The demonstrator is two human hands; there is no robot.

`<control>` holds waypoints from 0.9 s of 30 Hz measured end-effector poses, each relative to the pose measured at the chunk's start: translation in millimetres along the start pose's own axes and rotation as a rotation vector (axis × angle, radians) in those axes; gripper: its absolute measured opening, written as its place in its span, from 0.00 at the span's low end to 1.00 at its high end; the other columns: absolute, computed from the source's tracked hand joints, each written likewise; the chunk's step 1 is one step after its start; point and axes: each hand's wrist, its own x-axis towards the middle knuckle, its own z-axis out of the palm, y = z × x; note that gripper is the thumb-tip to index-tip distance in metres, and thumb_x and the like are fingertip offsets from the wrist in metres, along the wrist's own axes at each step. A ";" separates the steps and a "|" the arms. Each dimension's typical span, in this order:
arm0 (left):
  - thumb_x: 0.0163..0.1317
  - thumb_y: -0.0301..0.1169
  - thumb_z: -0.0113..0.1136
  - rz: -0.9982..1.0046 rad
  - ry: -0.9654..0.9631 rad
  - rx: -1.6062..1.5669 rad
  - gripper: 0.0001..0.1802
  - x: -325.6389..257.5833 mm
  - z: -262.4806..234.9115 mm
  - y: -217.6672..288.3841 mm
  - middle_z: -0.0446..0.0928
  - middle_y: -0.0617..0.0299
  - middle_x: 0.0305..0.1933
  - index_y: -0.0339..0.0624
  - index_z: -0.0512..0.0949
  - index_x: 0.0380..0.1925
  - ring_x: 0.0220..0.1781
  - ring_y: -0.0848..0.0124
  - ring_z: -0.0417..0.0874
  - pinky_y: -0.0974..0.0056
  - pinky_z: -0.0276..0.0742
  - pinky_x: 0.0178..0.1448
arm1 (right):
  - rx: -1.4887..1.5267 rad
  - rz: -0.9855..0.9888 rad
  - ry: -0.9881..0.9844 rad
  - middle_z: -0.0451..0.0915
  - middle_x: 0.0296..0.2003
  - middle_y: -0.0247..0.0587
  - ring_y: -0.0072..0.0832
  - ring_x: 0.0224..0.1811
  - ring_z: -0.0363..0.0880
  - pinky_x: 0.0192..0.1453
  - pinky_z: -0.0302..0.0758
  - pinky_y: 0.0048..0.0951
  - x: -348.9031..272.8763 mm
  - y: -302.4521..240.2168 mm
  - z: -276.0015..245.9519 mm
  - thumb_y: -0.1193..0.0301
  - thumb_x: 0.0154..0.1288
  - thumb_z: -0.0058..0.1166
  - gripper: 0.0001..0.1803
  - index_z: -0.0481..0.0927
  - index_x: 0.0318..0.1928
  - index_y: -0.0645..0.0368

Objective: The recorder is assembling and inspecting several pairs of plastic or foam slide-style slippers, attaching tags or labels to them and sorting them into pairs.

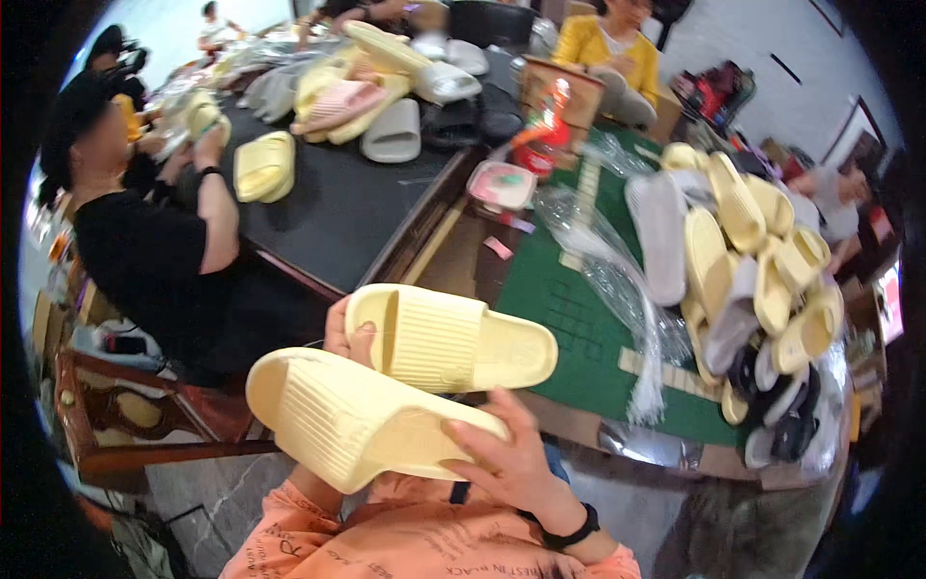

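Observation:
Two pale yellow slide sandals are held up in front of my body, both with ribbed straps. My left hand (pixel 349 333) is closed on the toe end of the farther slide (pixel 439 338), its thumb at the strap opening. My right hand (pixel 506 452) grips the heel end of the nearer slide (pixel 338 415), which lies tilted across the front and hides much of my left forearm. The two slides overlap in view; whether they touch I cannot tell.
A heap of yellow, grey and black slides (pixel 733 251) covers the right of the green table (pixel 550 318), beside clear plastic wrap (pixel 617 261). More slides (pixel 352 96) pile on the black table (pixel 328 212). A red bottle (pixel 540 145) and white tub (pixel 502 185) stand between. People work nearby.

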 end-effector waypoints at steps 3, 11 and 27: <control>0.57 0.25 0.41 -0.049 -0.054 0.094 0.15 0.5 12.5 -11.5 0.70 0.57 0.40 0.38 0.63 0.46 0.42 0.72 0.73 0.67 0.71 0.46 | 0.056 -0.027 -0.056 0.57 0.56 0.53 0.42 0.45 0.66 0.46 0.69 0.34 -2.9 -1.6 -3.8 0.59 0.37 0.67 0.35 0.72 0.50 0.52; 0.60 0.28 0.42 -0.163 -0.203 0.312 0.15 -14.0 41.7 2.6 0.70 0.59 0.41 0.37 0.64 0.47 0.43 0.76 0.69 0.72 0.65 0.48 | -0.188 0.001 -0.179 0.56 0.57 0.53 0.46 0.47 0.64 0.50 0.66 0.36 -20.9 10.6 1.0 0.62 0.37 0.64 0.43 0.62 0.57 0.57; 0.55 0.35 0.57 -0.264 -0.880 0.667 0.17 135.4 80.8 -98.8 0.76 0.63 0.27 0.32 0.73 0.40 0.30 0.79 0.74 0.73 0.70 0.35 | 2.058 0.762 0.720 0.74 0.32 0.52 0.28 0.23 0.71 0.18 0.65 0.17 -85.5 90.6 -20.8 0.61 0.60 0.37 0.22 0.68 0.47 0.67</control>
